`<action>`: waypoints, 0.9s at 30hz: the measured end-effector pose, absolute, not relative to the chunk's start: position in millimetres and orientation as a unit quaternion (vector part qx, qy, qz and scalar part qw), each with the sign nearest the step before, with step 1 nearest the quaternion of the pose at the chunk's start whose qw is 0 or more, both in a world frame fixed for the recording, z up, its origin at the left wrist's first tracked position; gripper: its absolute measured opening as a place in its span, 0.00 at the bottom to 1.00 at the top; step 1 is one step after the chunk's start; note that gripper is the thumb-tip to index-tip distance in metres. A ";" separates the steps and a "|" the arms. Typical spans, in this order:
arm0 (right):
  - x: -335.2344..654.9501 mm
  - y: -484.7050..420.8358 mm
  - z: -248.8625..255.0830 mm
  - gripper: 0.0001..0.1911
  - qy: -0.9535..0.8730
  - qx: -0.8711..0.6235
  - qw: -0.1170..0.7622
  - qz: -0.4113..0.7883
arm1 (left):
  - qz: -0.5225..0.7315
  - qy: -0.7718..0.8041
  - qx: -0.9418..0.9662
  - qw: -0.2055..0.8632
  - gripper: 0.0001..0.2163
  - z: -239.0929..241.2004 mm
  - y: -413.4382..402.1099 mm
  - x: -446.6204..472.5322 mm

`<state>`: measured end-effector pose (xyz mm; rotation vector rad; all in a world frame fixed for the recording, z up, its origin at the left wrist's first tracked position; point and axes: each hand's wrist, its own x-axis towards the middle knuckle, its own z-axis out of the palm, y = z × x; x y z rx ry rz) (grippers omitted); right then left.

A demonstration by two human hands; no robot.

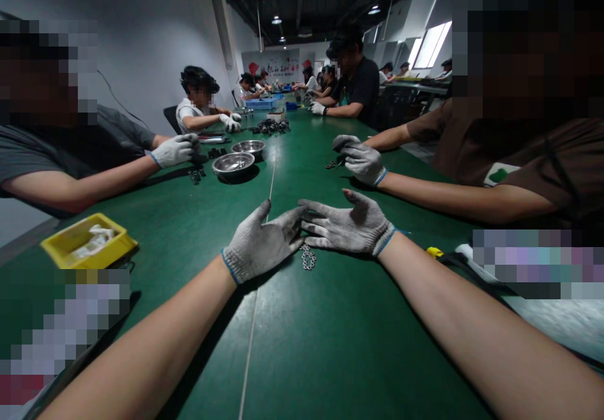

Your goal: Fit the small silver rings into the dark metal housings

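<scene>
Both of my hands wear greyish-white knit gloves with blue cuffs, the fingers darkened by dirt. My left hand (264, 241) is held over the table with its thumb up and fingers stretched out to the right. From the other side my right hand (346, 224) reaches in, palm turned up and fingers spread. Their fingertips meet or overlap in the middle. Just below the fingertips lies a small cluster of metal rings or nuts (308, 258) on the green table (292, 344). Part of that cluster may be hidden under the fingers. I see nothing held in either hand.
Two metal bowls (233, 165) stand further up the table, with a pile of dark parts (271, 127) behind. A yellow bin (89, 244) holding white material sits at left. Gloved co-workers' hands (175, 151) (361, 159) work on both sides.
</scene>
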<state>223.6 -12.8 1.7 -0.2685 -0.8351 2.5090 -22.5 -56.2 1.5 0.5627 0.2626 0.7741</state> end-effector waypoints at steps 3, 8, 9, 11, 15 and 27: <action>223.6 -13.0 2.2 0.40 -0.305 -0.103 0.240 0.916 | 0.376 0.127 0.265 0.879 0.34 1.2 -56.0 -22.5; 224.0 -12.9 2.0 0.40 -0.307 -0.106 0.242 0.914 | 0.380 0.140 0.269 0.874 0.35 1.4 -56.8 -22.1; 224.2 -12.8 1.7 0.40 -0.308 -0.105 0.242 0.914 | 0.381 0.143 0.271 0.873 0.35 1.5 -57.1 -22.0; 224.3 -12.5 1.3 0.40 -0.310 -0.102 0.242 0.914 | 0.380 0.150 0.273 0.871 0.36 1.9 -57.5 -21.9; 224.2 -12.2 1.0 0.40 -0.311 -0.108 0.242 0.913 | 0.377 0.139 0.273 0.874 0.36 1.4 -57.3 -22.5; 225.1 -11.1 0.4 0.40 -0.308 -0.106 0.241 0.914 | 0.387 0.149 0.272 0.868 0.34 2.3 -57.9 -20.8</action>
